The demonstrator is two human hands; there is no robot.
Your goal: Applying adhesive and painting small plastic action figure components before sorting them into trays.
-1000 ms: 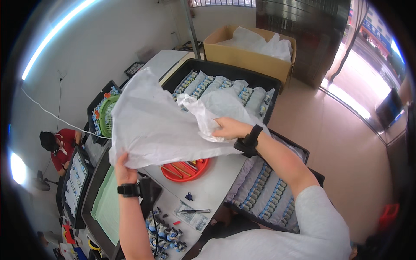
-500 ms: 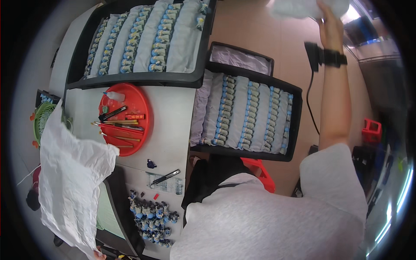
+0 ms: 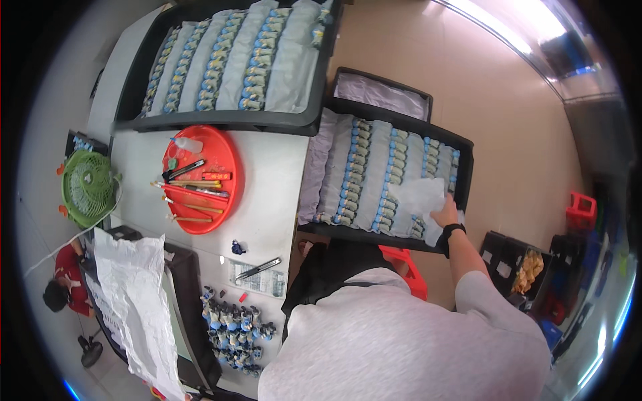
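Observation:
My right hand [image 3: 446, 212], with a black band on its wrist, is closed on a thin white sheet [image 3: 422, 195]. That sheet hangs over the near right part of a black tray [image 3: 461, 200], covering some of the small blue-and-grey figurines [image 3: 356, 164] that lie in rows there between strips of pale cloth. At the lower left edge only a bit of my left hand [image 3: 189, 397] shows. A large crumpled white sheet [image 3: 134, 287] rises from it, its lower end at the fingers. Several more figurines [image 3: 234, 327] stand in a cluster on the white table [image 3: 267, 180].
A larger black tray [image 3: 284, 122] of figurines sits at the table's far end. On the table lie a red round tray [image 3: 234, 164] with brushes and a cutter knife [image 3: 258, 269]. A green fan [image 3: 89, 187], a person in red [image 3: 70, 281] and a red stool [image 3: 582, 210] are farther off.
My right hand has come down from high at the upper right to the tray, bringing its white sheet along. The large sheet on the left has swung lower, uncovering the fan.

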